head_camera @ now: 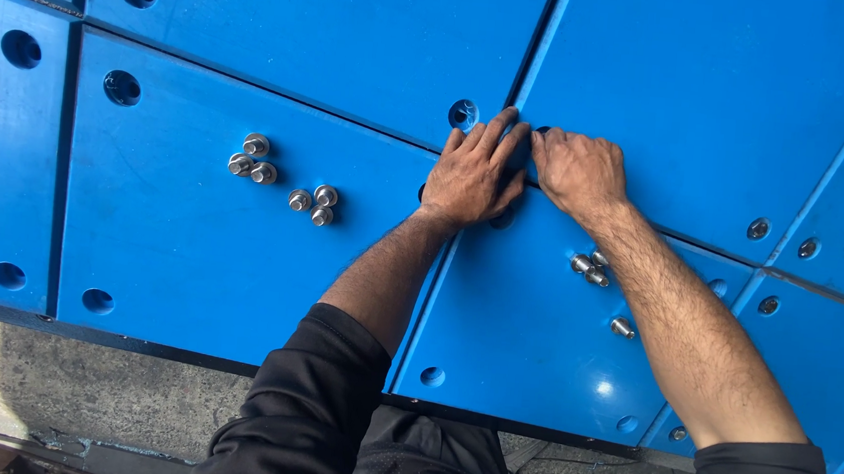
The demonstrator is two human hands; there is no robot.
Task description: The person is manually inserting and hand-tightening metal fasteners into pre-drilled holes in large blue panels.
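Large blue panels (201, 240) with round corner holes lie side by side below me. My left hand (472, 176) rests flat, fingers spread, over the seam where several panels meet. My right hand (578, 169) is next to it, fingers curled at a hole in the upper right panel (714, 99); whatever is under its fingertips is hidden. Loose silver bolts lie on the panels: a group of three (252, 159), another three (312, 201), a small cluster (590, 267) beside my right forearm and a single one (623, 328).
Open holes (464, 113) (122, 88) (97, 300) dot the panels. Bolts sit fitted in holes at the right (759, 228) (808, 247) (768, 305). A rough concrete floor (109, 393) runs along the near panel edge.
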